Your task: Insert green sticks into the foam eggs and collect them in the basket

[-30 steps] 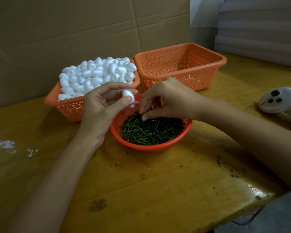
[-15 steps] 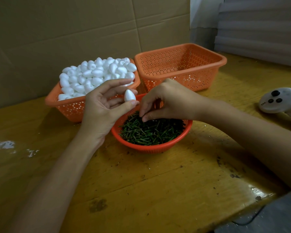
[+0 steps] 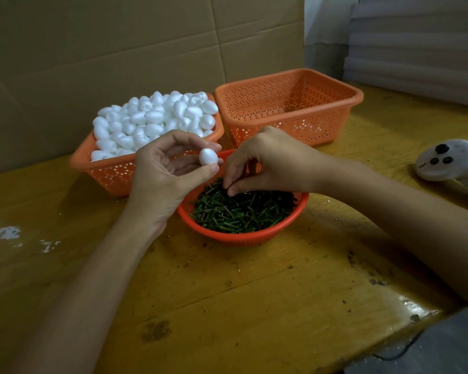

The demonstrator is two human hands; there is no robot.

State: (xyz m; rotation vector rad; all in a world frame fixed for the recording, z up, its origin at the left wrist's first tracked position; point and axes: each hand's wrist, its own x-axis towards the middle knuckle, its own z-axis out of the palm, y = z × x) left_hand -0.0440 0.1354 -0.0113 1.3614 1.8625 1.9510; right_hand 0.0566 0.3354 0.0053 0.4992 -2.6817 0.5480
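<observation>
My left hand (image 3: 162, 176) pinches one white foam egg (image 3: 208, 156) between thumb and fingertips, just above the left rim of a round orange bowl (image 3: 243, 234). The bowl holds a heap of short green sticks (image 3: 243, 209). My right hand (image 3: 265, 163) reaches down into that heap with thumb and forefinger pinched together at the sticks; whether a stick sits between them is hidden. Behind on the left, an orange basket (image 3: 111, 171) is piled with several white foam eggs (image 3: 152, 120). Behind on the right stands a second orange basket (image 3: 289, 109), nothing visible inside it.
All of it sits on a yellowish wooden table (image 3: 227, 306) whose front right corner drops off near a grey surface. A white controller (image 3: 449, 160) lies at the right edge. Cardboard sheets stand along the back. White flecks mark the table at the left.
My left hand has turned the egg slightly in its fingertips and held its place. My right hand's fingers have kept picking at the sticks, barely shifting.
</observation>
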